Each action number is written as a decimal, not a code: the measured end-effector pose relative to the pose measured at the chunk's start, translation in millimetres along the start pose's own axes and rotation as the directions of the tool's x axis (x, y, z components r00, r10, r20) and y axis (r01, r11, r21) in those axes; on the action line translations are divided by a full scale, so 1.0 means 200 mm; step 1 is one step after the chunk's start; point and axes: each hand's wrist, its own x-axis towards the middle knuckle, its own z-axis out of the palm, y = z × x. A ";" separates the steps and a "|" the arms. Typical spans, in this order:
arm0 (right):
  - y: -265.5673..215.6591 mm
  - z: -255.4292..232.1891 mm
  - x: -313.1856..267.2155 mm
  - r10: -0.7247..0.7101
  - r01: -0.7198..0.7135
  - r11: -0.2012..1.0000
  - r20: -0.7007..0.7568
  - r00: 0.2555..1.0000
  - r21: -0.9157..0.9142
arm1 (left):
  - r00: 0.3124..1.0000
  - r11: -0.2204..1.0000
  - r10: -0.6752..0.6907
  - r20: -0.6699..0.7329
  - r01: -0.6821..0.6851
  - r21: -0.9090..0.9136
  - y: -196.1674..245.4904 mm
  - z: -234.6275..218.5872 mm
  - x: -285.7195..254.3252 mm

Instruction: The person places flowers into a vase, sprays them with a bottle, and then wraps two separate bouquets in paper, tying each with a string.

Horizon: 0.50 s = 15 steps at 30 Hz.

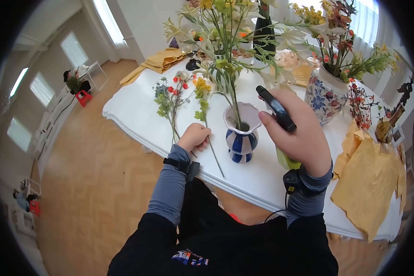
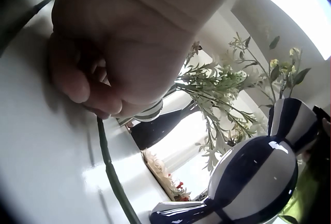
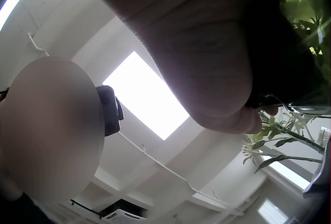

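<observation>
On the white table my left hand (image 1: 195, 137) pinches the green stem of a yellow flower (image 1: 201, 86); the stem's bare lower end (image 2: 110, 167) runs out below my curled fingers in the left wrist view. My right hand (image 1: 299, 126) is raised right of the striped vase and grips a tool with a curved black handle (image 1: 278, 110); its working end is hidden, so I cannot tell its kind. Between the hands stands the blue-and-white striped vase (image 1: 242, 146), with tall white lilies (image 1: 225, 69) in it. Loose red and blue flowers (image 1: 172, 92) lie left of the yellow one.
A floral-patterned vase (image 1: 325, 94) with mixed flowers stands at the right. Yellow cloth (image 1: 368, 184) hangs over the front right edge; more folded cloth (image 1: 163, 62) lies at the back left. A light green object (image 1: 287, 160) sits below my right hand. White table edge (image 1: 142, 140) at left.
</observation>
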 end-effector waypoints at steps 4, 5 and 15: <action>0.01 -0.02 -0.01 -0.003 0.003 1.000 -0.020 1.000 -0.007 | 0.980 0.882 0.152 0.131 -0.074 -0.466 -0.18 -0.05 -0.03; 0.01 -0.02 -0.01 -0.001 0.001 1.000 -0.021 1.000 -0.004 | 0.970 0.809 0.223 0.096 -0.129 -0.574 -0.21 -0.05 -0.04; 0.00 -0.03 -0.04 -0.046 0.050 0.998 -0.097 0.994 0.043 | 0.832 0.578 0.508 -0.221 -0.520 -0.628 -0.06 -0.17 -0.37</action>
